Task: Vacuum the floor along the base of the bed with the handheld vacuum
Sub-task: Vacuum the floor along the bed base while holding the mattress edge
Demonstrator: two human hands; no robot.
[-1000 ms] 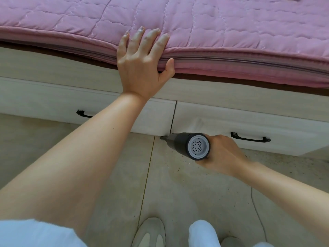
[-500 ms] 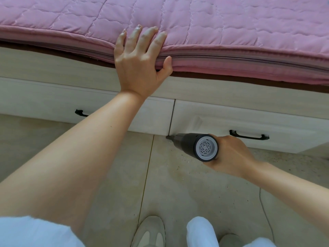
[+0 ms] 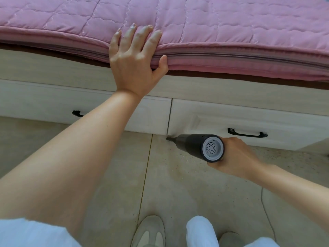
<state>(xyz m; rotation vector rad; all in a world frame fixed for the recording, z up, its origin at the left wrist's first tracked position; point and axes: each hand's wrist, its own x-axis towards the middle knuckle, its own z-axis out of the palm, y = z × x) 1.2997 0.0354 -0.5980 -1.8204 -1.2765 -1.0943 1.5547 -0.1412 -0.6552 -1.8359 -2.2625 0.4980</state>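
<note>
The right hand [image 3: 235, 155] has its fingers curled round the handheld vacuum [image 3: 199, 146], whose narrow nozzle, pointing away from those fingers, meets the floor [image 3: 178, 193] at the base of the bed [image 3: 231, 97] (just below the gap between two drawers). The left hand [image 3: 133, 63] lies flat, fingers [image 3: 140, 35] straight and spread on the pink mattress [image 3: 213, 24] edge, thumb under its lip.

Pink quilted mattress cover [image 3: 213, 24]; black vacuum [image 3: 194, 145], grey rear grille; beige floor tiles [image 3: 195, 193].

Pink quilted mattress cover [image 3: 213, 24], black drawer handle [image 3: 247, 134], grey shoe [image 3: 148, 232], white trouser leg [image 3: 201, 232]
</note>
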